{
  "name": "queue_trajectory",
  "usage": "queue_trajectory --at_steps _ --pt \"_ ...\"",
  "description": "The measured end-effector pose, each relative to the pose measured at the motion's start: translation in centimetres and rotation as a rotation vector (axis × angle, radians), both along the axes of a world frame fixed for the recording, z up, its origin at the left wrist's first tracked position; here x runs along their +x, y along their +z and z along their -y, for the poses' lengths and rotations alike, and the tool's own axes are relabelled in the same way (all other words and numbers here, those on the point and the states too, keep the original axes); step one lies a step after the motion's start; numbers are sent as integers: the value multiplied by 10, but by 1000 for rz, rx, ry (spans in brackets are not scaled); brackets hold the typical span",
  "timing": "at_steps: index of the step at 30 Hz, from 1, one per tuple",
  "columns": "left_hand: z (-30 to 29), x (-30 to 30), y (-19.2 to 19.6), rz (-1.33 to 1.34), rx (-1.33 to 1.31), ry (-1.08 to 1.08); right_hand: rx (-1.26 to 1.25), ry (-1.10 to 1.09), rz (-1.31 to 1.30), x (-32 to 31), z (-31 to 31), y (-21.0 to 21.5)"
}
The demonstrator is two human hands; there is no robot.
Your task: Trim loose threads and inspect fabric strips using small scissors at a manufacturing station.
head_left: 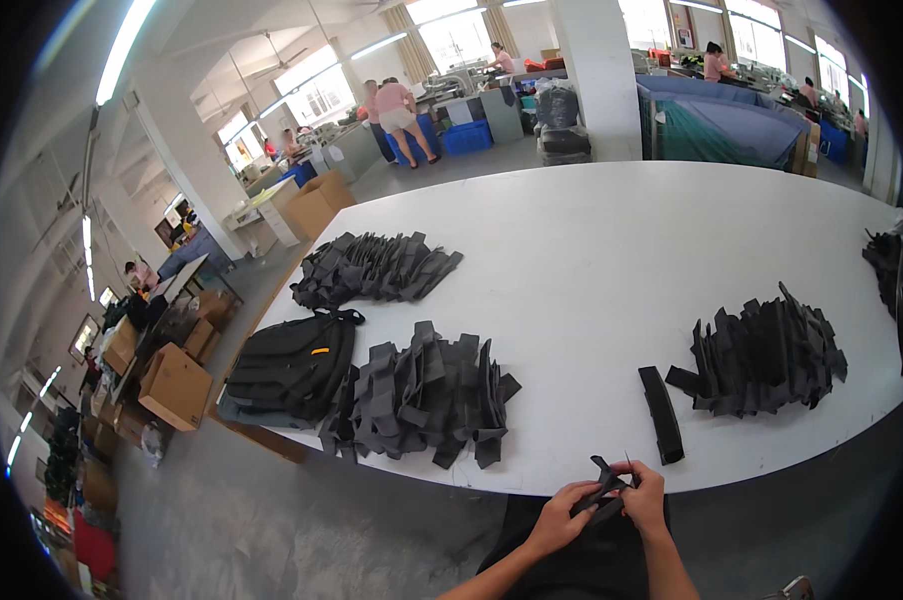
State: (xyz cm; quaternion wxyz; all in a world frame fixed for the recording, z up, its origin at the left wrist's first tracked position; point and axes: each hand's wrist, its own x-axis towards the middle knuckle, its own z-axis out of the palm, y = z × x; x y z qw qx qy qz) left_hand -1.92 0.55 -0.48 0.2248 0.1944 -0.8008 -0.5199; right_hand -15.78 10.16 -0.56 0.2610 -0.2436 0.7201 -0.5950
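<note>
Just off the table's near edge, my left hand pinches a dark grey fabric strip, its upper end sticking up past the fingers. My right hand is closed beside it, against the same piece. A thin pointed tool juts up from the right fingers; its kind is too small to make out. On the table ahead of my right hand lies one black fabric strip, lengthwise toward me. To its right is a heap of similar dark strips.
The white table also bears a near-left heap of grey strips, a farther heap, a black backpack and dark material at the right edge. Cardboard boxes stand left on the floor. Several people work farther back.
</note>
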Motion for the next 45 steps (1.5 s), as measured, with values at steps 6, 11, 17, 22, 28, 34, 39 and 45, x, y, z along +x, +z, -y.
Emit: queue_trajectory --at_steps 6,11,17,22,28,34,39,45 --pt "-8 -4 2 83 174 128 10 159 431 -6 -14 -6" --pt "20 -20 13 203 405 291 -133 -39 49 28 -1 24" --pt "16 -12 10 215 464 163 23 13 -239 27 -17 49" --pt "7 -7 9 212 548 140 163 132 -528 25 -36 56" --pt "7 -6 20 271 580 104 197 304 -756 25 -42 68" --pt "7 -9 26 305 590 80 122 289 -851 24 -39 60" --pt "9 -5 23 347 602 65 105 259 -852 30 -40 52" --pt "13 -3 21 369 663 38 119 266 -594 25 -42 58"
